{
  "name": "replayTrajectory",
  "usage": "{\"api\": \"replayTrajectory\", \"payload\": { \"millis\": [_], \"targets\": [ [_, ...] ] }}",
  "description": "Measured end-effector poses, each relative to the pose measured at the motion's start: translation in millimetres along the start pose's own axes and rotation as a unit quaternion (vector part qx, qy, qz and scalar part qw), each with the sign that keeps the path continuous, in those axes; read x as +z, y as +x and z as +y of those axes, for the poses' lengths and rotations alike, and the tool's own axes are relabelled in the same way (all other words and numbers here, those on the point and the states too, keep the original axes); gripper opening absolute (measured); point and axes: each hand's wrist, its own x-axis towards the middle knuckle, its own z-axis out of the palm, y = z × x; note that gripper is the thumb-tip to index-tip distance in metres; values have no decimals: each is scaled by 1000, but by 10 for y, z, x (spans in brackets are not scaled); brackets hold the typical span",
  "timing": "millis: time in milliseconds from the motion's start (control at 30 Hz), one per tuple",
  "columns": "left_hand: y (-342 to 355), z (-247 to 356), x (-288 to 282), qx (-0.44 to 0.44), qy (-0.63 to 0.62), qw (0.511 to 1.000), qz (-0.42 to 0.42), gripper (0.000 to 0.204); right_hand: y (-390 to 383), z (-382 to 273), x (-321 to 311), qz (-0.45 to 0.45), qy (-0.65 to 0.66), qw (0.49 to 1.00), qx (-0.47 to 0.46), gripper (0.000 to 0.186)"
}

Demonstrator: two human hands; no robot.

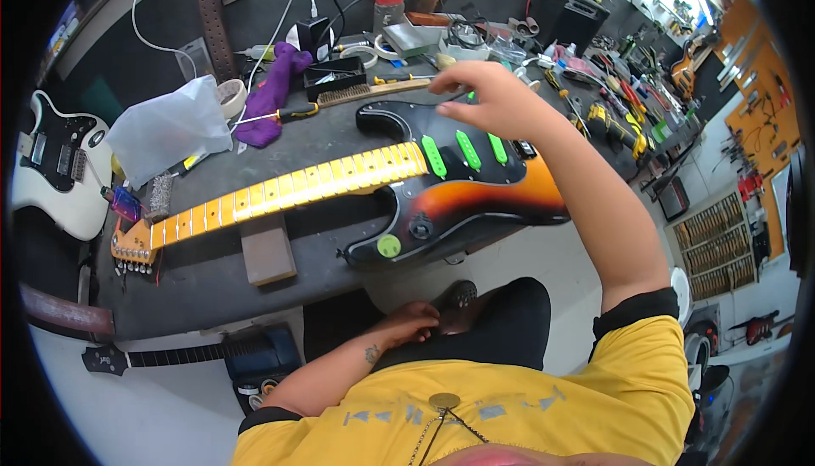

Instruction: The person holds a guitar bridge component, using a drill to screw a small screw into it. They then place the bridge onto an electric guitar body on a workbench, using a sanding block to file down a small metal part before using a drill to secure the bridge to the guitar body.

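Observation:
A sunburst electric guitar body (475,199) with black pickguard and green pickup covers lies on the dark workbench (195,296). Its yellow maple neck (280,190) extends left above a wooden block (265,249); its strings look absent or too fine to see. My right hand (475,92) hangs open over the upper part of the body, thumb and fingers apart, near a long wooden-backed brush (361,91). Down by my lap, my left hand (412,323) rests with loosely curled fingers and nothing visible in it.
A white guitar (68,194) stands at left beside a translucent bag (165,131). A purple cloth (267,126), screwdrivers and a black tray (335,75) sit behind the neck. A yellow drill (624,131) lies among clutter at right. Below the bench is a dark guitar neck (170,356).

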Motion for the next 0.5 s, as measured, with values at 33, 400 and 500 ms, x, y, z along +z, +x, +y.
{"api": "replayTrajectory", "payload": {
  "millis": [33,400,500],
  "targets": [
    [4,1,49,-2,6,1000,16,27,265,9,98,-31,-15,999,-8,30],
    [340,-49,-246,40,98,994,-19,31,2244,266,1204,-226,-208,950,-58,35],
    [285,-22,-302,42,76,996,-26,32,2433,268,1335,-280,-269,918,-76,44]
  ]
}}
